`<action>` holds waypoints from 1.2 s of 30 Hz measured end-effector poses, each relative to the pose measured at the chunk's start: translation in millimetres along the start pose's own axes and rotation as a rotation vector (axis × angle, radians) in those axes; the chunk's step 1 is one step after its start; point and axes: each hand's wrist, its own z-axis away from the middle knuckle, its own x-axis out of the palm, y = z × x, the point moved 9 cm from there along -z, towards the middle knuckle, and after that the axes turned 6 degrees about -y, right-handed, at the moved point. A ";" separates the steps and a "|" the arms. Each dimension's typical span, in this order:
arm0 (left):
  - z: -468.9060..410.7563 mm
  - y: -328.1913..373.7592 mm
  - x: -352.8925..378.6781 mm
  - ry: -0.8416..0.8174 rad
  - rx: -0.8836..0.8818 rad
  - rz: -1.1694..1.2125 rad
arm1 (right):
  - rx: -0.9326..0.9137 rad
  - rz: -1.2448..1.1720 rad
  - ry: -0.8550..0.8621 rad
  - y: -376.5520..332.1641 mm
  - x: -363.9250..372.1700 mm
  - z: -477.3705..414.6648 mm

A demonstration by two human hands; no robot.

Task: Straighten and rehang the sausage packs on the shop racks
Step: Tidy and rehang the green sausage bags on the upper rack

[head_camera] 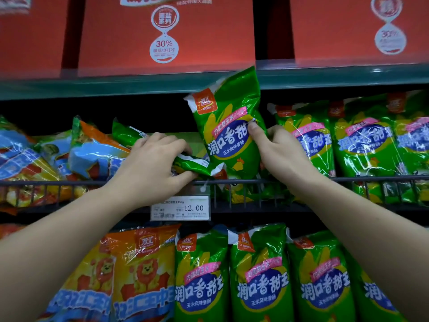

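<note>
At frame centre the right hand [282,152] pinches a glossy green plastic sausage pack [228,108] upright above the black wire shelf rail [69,183], seemingly to stand it straight, while the left hand [151,161] grips a toppled green pack [195,162] just beside it.

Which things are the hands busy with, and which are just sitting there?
In the job:
tilted green pack, held by the right hand
lying green pack, gripped by the left hand
wire rack

Just there:
red boxes
price tag
</note>
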 end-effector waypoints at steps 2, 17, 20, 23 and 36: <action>-0.5 0.0 0.5 0.002 -0.001 -0.006 | -0.039 0.064 0.039 -2.7 -0.9 0.6; -0.2 -1.7 3.4 -0.003 0.020 -0.026 | -0.360 0.680 0.422 -17.1 -22.8 11.8; -0.6 -2.2 4.3 -0.006 0.023 -0.028 | -0.263 0.735 0.309 -4.3 -24.3 2.1; -0.8 -1.7 3.3 -0.007 0.023 -0.019 | -0.194 0.806 0.177 6.8 -18.5 -7.2; -8.7 -6.4 -0.2 -0.139 0.019 -0.023 | -0.139 0.865 0.088 14.1 -8.4 -11.0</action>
